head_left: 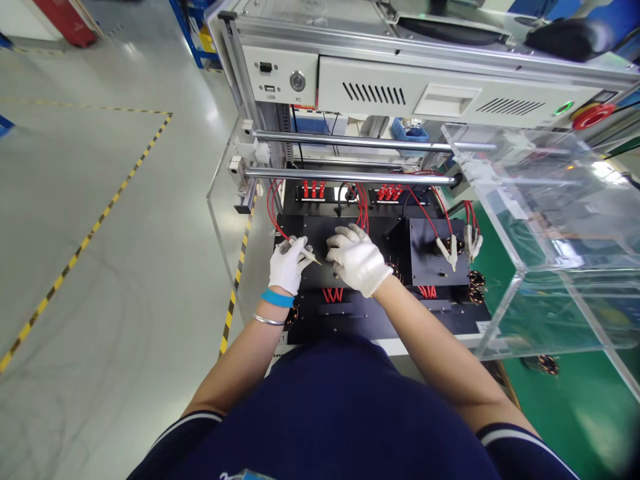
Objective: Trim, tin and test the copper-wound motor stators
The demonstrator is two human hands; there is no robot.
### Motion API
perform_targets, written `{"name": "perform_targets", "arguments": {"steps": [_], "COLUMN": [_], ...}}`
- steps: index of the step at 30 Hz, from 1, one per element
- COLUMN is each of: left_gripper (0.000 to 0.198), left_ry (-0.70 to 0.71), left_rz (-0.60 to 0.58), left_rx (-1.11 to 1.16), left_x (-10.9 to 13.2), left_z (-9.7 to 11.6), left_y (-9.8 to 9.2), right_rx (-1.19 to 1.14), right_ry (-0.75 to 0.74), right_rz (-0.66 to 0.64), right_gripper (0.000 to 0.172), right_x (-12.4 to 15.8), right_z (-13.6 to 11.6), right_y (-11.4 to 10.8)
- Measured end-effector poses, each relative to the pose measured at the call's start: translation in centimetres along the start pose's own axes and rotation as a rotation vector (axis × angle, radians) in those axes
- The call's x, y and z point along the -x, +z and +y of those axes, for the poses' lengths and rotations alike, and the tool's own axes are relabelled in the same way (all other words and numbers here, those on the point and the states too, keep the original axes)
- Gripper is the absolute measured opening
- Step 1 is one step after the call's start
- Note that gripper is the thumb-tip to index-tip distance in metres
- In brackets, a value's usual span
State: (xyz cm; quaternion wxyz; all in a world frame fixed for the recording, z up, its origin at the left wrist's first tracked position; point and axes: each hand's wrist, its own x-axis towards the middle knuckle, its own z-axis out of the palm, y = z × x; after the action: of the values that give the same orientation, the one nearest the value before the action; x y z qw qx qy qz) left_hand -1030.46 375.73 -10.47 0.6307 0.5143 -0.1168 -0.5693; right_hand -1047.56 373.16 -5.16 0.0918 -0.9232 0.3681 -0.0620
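My left hand point(287, 265), in a white glove, is closed around a white-handled test clip point(311, 256) with a red lead running back from it. The clip's metal tip points right, toward my other hand. My right hand point(357, 259), also gloved, is over the left part of the black fixture point(320, 230), its fingers curled in. Whatever those fingers hold, if anything, is hidden. Just right of it, a copper-wound coil point(395, 269) shows partly. More white test clips point(451, 253) on red leads rest at the raised black box point(435, 267).
Two metal rods point(350, 177) cross above the fixture's back. A clear plastic cover point(520, 267) juts out on the right. Above are a white control panel point(370, 87) and a red stop button point(593, 117). Copper-wound coils point(477, 287) lie on the green surface point(565, 407).
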Motion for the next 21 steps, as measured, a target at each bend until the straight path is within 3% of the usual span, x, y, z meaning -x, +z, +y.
{"name": "perform_targets", "arguments": {"steps": [8,21], "left_gripper": [0.042,0.042], "left_ry": [0.005,0.066], "left_rz": [0.001,0.006], "left_rx": [-0.011,-0.123], "left_x": [0.1,0.9], "left_z": [0.0,-0.8], "left_y": [0.5,0.8], "right_rx": [0.003,-0.014], "right_ry": [-0.049,0.017], "right_rz": [0.040,0.028], "right_gripper": [0.018,0.018], "right_x": [-0.3,-0.6], "right_z": [0.1,-0.2], "right_y": [1.2,1.5]}}
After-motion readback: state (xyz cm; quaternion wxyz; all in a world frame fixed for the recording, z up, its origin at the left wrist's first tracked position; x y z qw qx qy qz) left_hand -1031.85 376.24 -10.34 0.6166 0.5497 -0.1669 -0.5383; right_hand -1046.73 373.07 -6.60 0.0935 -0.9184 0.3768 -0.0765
